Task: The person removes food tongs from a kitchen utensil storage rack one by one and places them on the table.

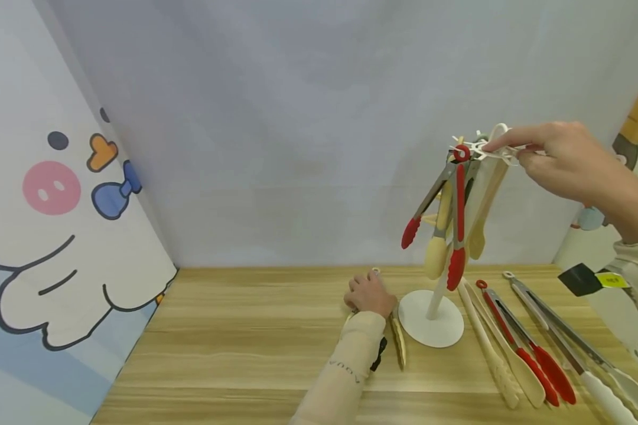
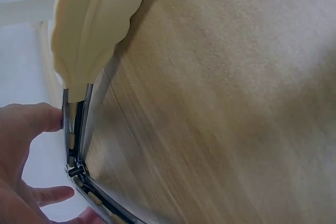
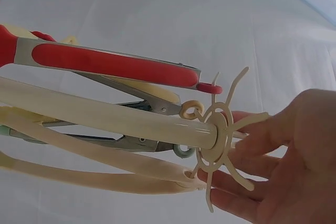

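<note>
My left hand (image 1: 371,295) is low at the table, left of a white utensil stand (image 1: 430,330). It grips cream-tipped metal tongs (image 2: 76,124), whose arms are spread. In the left wrist view the thumb touches one arm, with other fingers around the hinge end. Up at the stand's top, my right hand (image 1: 563,156) pinches the white hook ring (image 3: 229,129). Red tongs (image 1: 458,224), cream tongs (image 1: 437,254) and wooden-coloured utensils (image 1: 481,230) hang from the hooks by their loops. Part of the ring is hidden behind my right fingers.
Right of the stand lie a cream utensil pair (image 1: 510,354), red-tipped tongs (image 1: 526,348) and long white-tipped tongs (image 1: 579,354), side by side on the wooden table (image 1: 234,342). A pale cloth backdrop (image 1: 271,147) rises behind the table.
</note>
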A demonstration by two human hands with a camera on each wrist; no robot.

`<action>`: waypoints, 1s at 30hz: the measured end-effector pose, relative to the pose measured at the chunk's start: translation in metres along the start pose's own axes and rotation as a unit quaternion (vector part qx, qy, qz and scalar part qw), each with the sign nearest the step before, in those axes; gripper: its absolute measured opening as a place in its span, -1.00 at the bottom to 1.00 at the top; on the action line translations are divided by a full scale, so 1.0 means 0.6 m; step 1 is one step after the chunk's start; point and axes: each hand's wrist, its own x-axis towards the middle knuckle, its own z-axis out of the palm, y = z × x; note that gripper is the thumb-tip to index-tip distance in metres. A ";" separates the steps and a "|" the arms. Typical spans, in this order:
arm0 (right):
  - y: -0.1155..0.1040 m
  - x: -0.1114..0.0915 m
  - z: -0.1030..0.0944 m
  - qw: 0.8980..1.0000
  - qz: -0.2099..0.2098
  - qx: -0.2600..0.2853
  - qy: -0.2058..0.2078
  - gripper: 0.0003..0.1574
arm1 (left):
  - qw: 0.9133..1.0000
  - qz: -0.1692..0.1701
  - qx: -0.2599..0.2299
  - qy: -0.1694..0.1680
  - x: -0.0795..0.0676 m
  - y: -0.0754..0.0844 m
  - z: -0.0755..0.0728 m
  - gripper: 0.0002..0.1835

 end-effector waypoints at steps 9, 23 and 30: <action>-0.006 0.002 0.001 0.999 0.029 0.025 -0.019 -0.51 | 0.998 0.045 -0.040 -0.009 0.007 -0.010 -0.007 -0.49; -0.008 0.006 0.003 1.000 0.015 0.018 0.005 -0.64 | 0.922 0.139 -0.357 0.060 0.034 -0.023 -0.093 -0.53; -0.016 0.006 0.006 1.000 0.016 0.019 0.010 -0.66 | 0.879 0.166 -0.439 0.090 0.039 -0.028 -0.120 -0.67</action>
